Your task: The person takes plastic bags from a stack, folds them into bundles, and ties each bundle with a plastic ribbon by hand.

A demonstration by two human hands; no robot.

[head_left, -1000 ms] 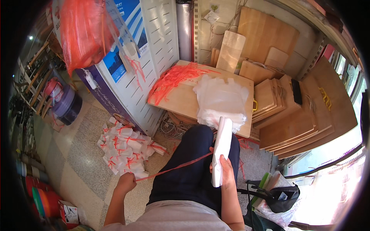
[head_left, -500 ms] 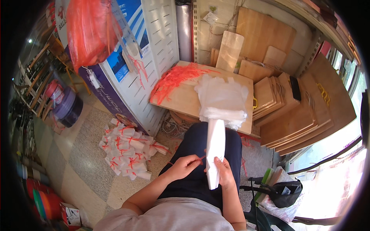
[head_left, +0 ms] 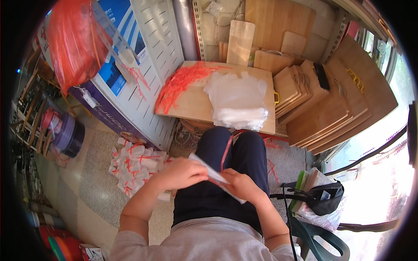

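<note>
A folded bundle of white plastic bags (head_left: pixel 204 164) lies slantwise above my lap, between both hands. My left hand (head_left: pixel 185 173) is closed round its upper left part, fingers pressed together. Against its lower right part, my right hand (head_left: pixel 239 185) is closed too, with thumb and fingers pinched. A thin red plastic strip (head_left: pixel 226 152) runs up from beside the right fingers toward my knees, and some red shows along the bundle between the hands. Just beyond my knees, flat white plastic bags (head_left: pixel 237 95) are stacked on a wooden board (head_left: pixel 191 114).
Loose red strips (head_left: pixel 180 85) cover the board's left side. Left of my legs, a pile of red-tied white bundles (head_left: pixel 133 167) lies on the floor. Wooden boards (head_left: pixel 335 108) lean at the right, near a black bag (head_left: pixel 326 198). A red plastic bag (head_left: pixel 76 43) hangs upper left.
The white bundle has gone from upright in my right hand to slanting between both hands. My left hand has moved up and left onto it. The red strip now trails above the right hand.
</note>
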